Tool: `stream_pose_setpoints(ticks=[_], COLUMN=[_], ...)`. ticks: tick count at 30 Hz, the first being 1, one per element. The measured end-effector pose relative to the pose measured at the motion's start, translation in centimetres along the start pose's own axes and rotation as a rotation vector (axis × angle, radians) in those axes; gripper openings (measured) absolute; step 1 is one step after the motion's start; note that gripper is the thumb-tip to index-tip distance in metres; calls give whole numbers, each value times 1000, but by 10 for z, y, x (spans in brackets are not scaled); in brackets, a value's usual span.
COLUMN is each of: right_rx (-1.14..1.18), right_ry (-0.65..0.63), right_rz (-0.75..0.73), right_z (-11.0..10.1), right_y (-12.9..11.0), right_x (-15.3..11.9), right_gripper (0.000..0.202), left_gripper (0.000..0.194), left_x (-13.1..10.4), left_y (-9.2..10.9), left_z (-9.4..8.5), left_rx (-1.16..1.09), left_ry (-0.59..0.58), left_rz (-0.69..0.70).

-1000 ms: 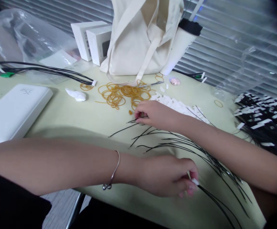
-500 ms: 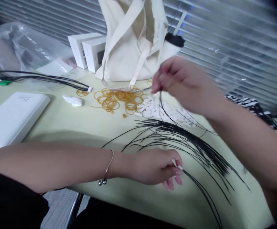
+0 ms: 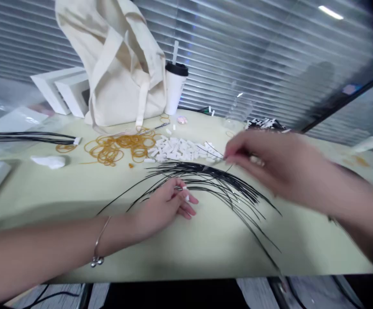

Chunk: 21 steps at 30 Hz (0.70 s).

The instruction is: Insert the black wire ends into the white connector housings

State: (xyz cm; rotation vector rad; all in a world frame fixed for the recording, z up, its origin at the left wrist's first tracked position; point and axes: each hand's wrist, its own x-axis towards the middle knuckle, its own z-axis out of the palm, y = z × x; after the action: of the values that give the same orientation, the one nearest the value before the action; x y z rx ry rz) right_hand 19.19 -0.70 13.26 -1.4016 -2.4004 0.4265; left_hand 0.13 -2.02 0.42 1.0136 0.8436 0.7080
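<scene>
A left hand (image 3: 165,201) wearing a thin silver bangle (image 3: 100,240) pinches a small white plastic connector (image 3: 185,189) between thumb and forefinger, other fingers loosely extended, beside a spread bundle of thin black wires (image 3: 234,182) on a pale green table (image 3: 206,253). The blurred right hand (image 3: 270,159) is curled, thumb and forefinger nearly together; whether they grip a wire cannot be told. Beyond lie heaped white plastic pieces (image 3: 180,149), tangled amber rubber bands (image 3: 112,146) and a cream canvas tote bag (image 3: 122,94).
</scene>
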Motion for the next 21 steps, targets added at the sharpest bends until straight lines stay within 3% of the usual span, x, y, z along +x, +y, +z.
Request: stream_pose_setpoints(ticks=[4, 8, 13, 21], right_rx=[82, 296, 424, 431], right_ry=[-155, -220, -221, -318], right_rz=[30, 189, 293, 413], right_z=[51, 76, 80, 70], right_y=[8, 28, 47, 38], right_x=[-20, -22, -20, -16], right_gripper=[8, 9, 17, 14], left_gripper=[11, 9, 8, 10], left_x=[6, 9, 9, 9], left_y=[3, 7, 9, 5], left_z=[-2, -4, -5, -5], left_rx=[-41, -1, 55, 92], left_ry=[2, -17, -36, -66], left_rz=[7, 26, 4, 24])
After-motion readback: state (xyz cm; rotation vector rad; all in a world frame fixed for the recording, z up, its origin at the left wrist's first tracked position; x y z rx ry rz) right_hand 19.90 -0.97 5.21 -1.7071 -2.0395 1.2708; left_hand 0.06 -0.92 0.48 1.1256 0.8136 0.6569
